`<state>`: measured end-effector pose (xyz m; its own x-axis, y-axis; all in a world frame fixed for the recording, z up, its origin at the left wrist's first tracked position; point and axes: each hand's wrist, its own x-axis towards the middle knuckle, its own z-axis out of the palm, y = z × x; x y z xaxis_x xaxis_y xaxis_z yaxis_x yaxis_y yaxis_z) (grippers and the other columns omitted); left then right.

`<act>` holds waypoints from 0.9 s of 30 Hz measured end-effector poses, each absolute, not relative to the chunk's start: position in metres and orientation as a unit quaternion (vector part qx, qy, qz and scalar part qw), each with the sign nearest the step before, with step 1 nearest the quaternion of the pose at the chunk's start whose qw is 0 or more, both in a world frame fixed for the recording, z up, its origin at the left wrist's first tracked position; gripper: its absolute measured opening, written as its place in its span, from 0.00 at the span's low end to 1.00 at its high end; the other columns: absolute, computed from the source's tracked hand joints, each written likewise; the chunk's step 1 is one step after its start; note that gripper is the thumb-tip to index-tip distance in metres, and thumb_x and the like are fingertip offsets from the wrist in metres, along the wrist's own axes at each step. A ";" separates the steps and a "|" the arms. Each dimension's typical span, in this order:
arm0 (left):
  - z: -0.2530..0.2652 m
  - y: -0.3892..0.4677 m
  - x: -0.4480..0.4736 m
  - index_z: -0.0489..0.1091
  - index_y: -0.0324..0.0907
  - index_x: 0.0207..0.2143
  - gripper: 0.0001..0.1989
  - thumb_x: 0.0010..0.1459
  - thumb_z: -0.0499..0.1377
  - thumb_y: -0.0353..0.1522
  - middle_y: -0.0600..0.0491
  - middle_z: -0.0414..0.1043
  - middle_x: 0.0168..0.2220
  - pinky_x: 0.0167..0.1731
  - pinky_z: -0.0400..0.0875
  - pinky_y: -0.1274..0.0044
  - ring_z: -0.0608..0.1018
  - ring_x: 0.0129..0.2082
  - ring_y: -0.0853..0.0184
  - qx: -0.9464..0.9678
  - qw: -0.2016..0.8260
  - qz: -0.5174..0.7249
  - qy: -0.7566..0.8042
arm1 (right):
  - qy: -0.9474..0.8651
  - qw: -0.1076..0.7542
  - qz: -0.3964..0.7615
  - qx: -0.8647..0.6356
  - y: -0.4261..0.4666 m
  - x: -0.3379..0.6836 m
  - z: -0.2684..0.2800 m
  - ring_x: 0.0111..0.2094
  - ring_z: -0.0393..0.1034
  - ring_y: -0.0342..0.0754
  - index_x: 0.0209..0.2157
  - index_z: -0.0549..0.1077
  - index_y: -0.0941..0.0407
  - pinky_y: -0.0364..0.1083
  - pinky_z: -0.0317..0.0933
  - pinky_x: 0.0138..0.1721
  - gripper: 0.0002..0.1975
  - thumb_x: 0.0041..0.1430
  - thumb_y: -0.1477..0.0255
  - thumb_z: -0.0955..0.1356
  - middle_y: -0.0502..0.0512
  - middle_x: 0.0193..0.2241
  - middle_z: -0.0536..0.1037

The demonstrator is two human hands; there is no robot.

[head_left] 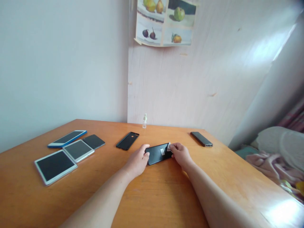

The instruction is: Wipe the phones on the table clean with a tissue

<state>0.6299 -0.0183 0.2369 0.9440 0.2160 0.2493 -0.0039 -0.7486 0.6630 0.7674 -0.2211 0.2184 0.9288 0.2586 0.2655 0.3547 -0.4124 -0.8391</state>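
A black smartphone [155, 154] lies between my hands, just over the wooden table, with a small pale label or reflection on its upper face. My left hand [139, 160] grips its left end, the thumb on top. At the other end my right hand [180, 154] pinches a small white cloth or tissue [168, 147] against the phone's corner. Behind the left hand rests an empty black phone case [127, 141], its camera cutout at the far end. A small clear spray bottle [144, 121] stands upright near the table's back edge.
On the left lie a white tablet [56, 166], a smaller white tablet [78, 150], a dark tablet [94, 141] and a blue-edged tablet [67, 138]. Another dark phone [201, 139] is at the right. Fruit pictures [165, 22] hang on the wall; bedding [277, 155] lies beyond the table [228, 190].
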 end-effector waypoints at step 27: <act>0.245 -0.023 0.621 0.71 0.46 0.39 0.27 0.41 0.67 0.51 0.50 0.69 0.39 0.40 0.67 0.73 0.75 0.41 0.58 0.966 0.199 0.140 0.091 | -0.444 0.219 -0.063 -0.866 -0.208 0.722 0.236 0.61 0.64 0.54 0.54 0.73 0.54 0.52 0.58 0.60 0.19 0.64 0.74 0.60 0.60 0.59 0.70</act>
